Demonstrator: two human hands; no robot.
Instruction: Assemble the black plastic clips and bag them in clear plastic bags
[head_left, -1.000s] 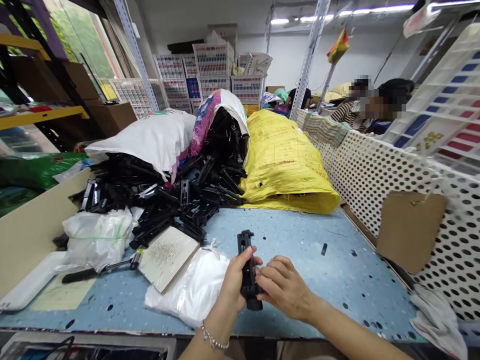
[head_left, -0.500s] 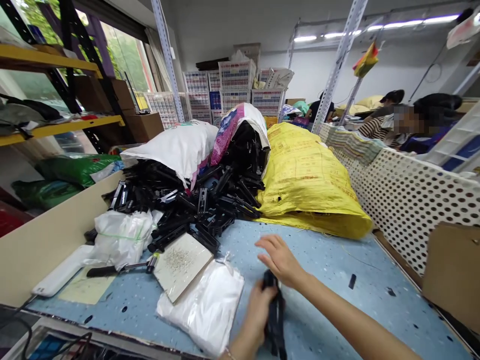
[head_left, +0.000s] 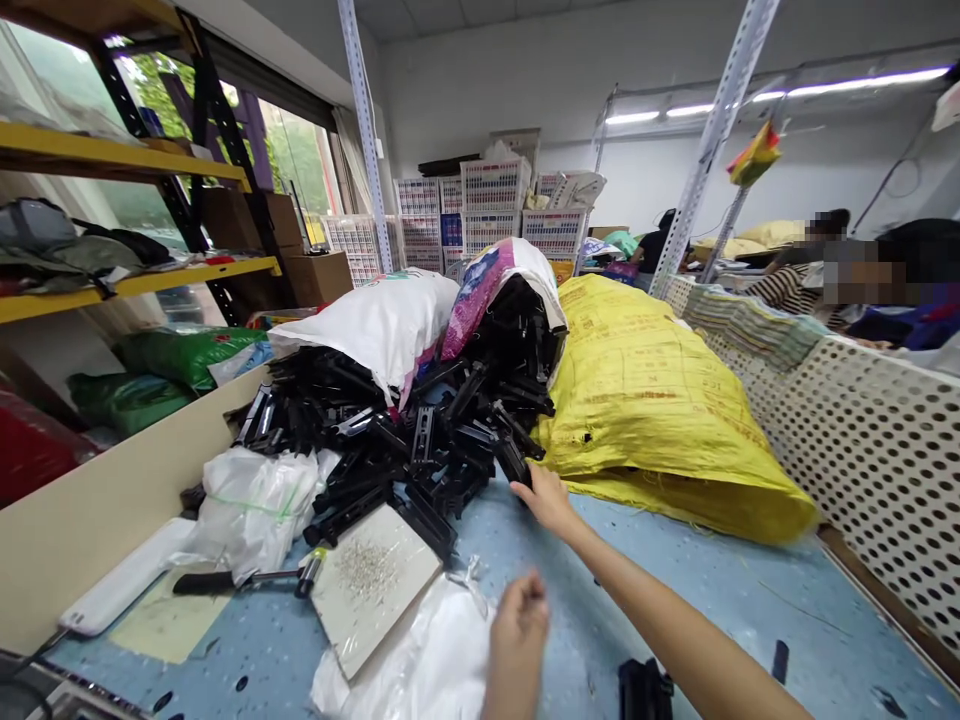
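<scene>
My right hand point(head_left: 551, 498) reaches to the near right edge of a heap of black elongated parts point(head_left: 424, 435). Its fingers are closed on one black part point(head_left: 513, 462), which still lies against the heap. Lower down, my left hand point(head_left: 521, 615) hovers beside a white plastic-wrapped bundle point(head_left: 420, 660), its fingers curled with nothing visible in them. Another black part point(head_left: 643, 690) lies at the bottom edge of the view, just left of my right forearm.
White sacks point(head_left: 375, 320) and a yellow woven sack point(head_left: 645, 400) stand behind. A pale tile point(head_left: 371, 585) with small bits on it, a hammer point(head_left: 247, 578) and a clear plastic bag point(head_left: 259, 500) lie left. A perforated white panel point(head_left: 877, 440) borders the right; people sit beyond.
My left hand has let go of a black part, which now lies at the bottom. My right hand has moved forward to the heap and closed on another part. The view has shifted.
</scene>
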